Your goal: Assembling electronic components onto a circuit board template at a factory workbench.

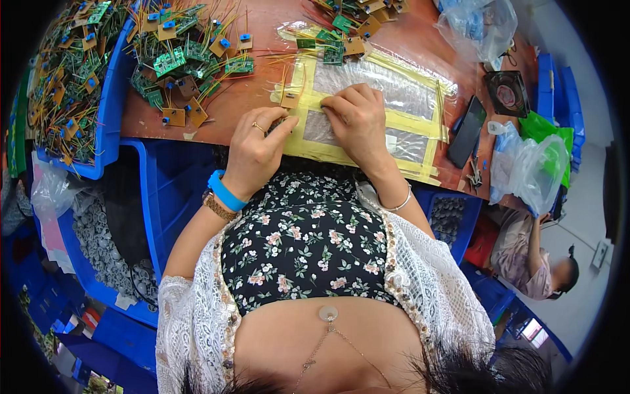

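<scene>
My left hand [261, 141] is at the near left corner of a taped pad, thumb and fingers closed on a small dark green circuit board, mostly hidden by the fingers. Just beyond its fingertips a small brown board [290, 98] with a blue part and thin wires lies on the yellow tape. Over the middle of the pad [410, 121], clear film edged with yellow tape, hovers my right hand [359, 121]. Its thumb and fingertips are pinched together; whatever they hold is too small to tell.
Wired green and brown boards [180, 62] are heaped at the left of the table, beside a blue bin [111, 98] full of more. On the right lie a phone [467, 131], a square fan [506, 92] and plastic bags [531, 161]. Another person [525, 256] sits at the right.
</scene>
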The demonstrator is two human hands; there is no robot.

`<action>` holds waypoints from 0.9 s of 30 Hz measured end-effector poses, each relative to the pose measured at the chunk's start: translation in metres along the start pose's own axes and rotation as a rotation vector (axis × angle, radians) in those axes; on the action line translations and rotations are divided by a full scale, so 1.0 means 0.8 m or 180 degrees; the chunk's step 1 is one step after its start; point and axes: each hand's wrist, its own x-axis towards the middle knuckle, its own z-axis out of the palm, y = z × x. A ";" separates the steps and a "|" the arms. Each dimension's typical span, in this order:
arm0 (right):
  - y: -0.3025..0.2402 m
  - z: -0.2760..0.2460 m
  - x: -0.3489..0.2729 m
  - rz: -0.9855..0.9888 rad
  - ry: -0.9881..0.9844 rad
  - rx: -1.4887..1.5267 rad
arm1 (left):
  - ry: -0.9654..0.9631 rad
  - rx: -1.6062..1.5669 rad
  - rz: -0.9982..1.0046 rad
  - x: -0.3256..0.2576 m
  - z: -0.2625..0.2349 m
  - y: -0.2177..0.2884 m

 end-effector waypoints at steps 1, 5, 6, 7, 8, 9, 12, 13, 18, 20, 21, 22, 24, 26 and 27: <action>-0.001 0.002 0.002 -0.0007 -0.0003 0.0004 | 0.0004 0.0004 -0.0006 -0.001 0.001 0.003; -0.005 0.012 0.007 -0.0136 0.0199 -0.0379 | -0.0086 0.0070 0.0034 0.004 0.003 0.011; -0.004 0.013 0.006 -0.0216 0.0231 -0.0466 | -0.0130 0.0370 0.0182 0.006 0.003 0.012; -0.006 0.012 0.005 -0.0218 0.0228 -0.0466 | -0.0128 0.0370 0.0179 0.005 0.003 0.012; -0.008 0.010 0.002 -0.0254 0.0173 -0.0438 | -0.0188 0.0511 0.0177 0.005 0.002 0.011; -0.010 0.008 -0.001 -0.0290 0.0116 -0.0410 | -0.0249 0.0651 0.0174 0.005 0.002 0.010; -0.010 -0.001 -0.006 -0.0304 0.0007 -0.0293 | -0.0334 0.0579 0.0158 0.001 0.003 0.007; -0.010 -0.003 -0.007 -0.0303 0.0002 -0.0293 | -0.0335 0.0576 0.0155 0.001 0.003 0.007; -0.009 -0.012 -0.007 -0.0267 -0.0030 -0.0048 | -0.0408 0.0613 0.0102 0.001 0.003 0.008; -0.003 -0.014 -0.008 -0.0084 0.0074 -0.0015 | -0.0420 0.0575 0.0083 0.000 0.004 0.008; 0.000 -0.015 -0.009 0.0099 0.0182 0.0016 | -0.0431 0.0539 0.0066 0.000 0.003 0.009; 0.002 -0.017 -0.010 0.0098 0.0179 0.0015 | -0.0430 0.0536 0.0064 0.000 0.003 0.009; 0.004 -0.020 -0.010 0.0166 0.0065 0.0051 | -0.0440 0.0552 0.0116 -0.001 0.003 0.009; 0.000 -0.020 -0.008 0.0153 0.0013 0.0103 | -0.0461 0.0531 0.0147 -0.002 0.002 0.009; -0.002 -0.019 -0.008 0.0143 -0.0037 0.0156 | -0.0483 0.0512 0.0179 -0.003 0.002 0.009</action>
